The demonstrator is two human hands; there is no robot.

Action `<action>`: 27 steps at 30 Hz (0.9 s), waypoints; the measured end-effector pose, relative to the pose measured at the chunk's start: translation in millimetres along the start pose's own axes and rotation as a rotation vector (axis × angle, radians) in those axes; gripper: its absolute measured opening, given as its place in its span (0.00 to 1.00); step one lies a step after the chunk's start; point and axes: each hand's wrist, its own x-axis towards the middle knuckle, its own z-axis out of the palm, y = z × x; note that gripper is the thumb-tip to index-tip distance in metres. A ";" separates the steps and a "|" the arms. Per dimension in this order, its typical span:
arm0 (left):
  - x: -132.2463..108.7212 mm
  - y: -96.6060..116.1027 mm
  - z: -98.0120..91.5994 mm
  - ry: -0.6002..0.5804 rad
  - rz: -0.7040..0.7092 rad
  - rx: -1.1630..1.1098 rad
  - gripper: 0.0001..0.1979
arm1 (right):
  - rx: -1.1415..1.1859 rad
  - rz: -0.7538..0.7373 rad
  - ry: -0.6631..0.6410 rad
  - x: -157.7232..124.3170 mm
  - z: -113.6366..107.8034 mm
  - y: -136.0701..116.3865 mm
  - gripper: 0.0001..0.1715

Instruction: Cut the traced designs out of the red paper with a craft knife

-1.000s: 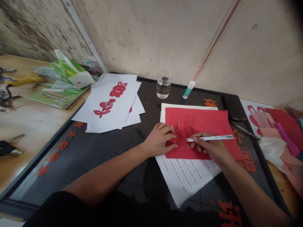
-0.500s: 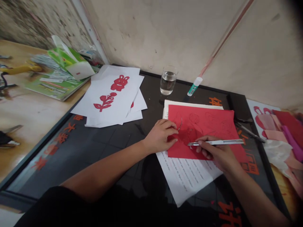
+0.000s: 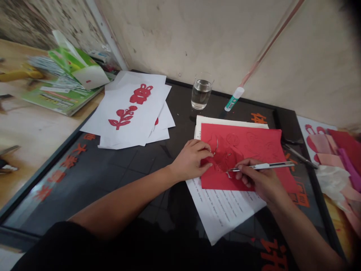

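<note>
The red paper lies over a printed white sheet on the dark surface. A glass and glue stick are past its far edge; its left side has room to move. The left hand rests on its left edge, fingers a bit apart. The right hand pinches a silver cutter. The red paper has thin curvy lines and small slits.

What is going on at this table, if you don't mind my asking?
Someone is working over a red sheet with both hands. The right hand holds what looks like a slim craft knife, its tip at the sheet's left half. The left hand rests its fingers on the sheet's left edge. Slits and outlines show in the sheet, and a printed page sticks out beneath it. Beyond are a glass of water and a glue stick.
</note>
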 end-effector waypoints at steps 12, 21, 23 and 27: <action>1.5 3.7 -7.5 -0.216 0.205 0.042 0.11 | -0.285 -0.300 -0.167 -6.4 -15.9 0.4 0.10; 0.6 3.6 -6.0 -0.239 0.154 0.026 0.12 | -0.286 -0.252 -0.232 -1.1 -9.3 1.4 0.10; 0.5 3.7 -6.0 -0.231 0.155 0.026 0.11 | -0.300 -0.251 -0.231 -1.5 -9.3 1.7 0.10; 0.6 4.5 -6.8 -0.235 0.157 0.022 0.11 | -0.345 -0.296 -0.268 -0.8 -11.4 2.3 0.10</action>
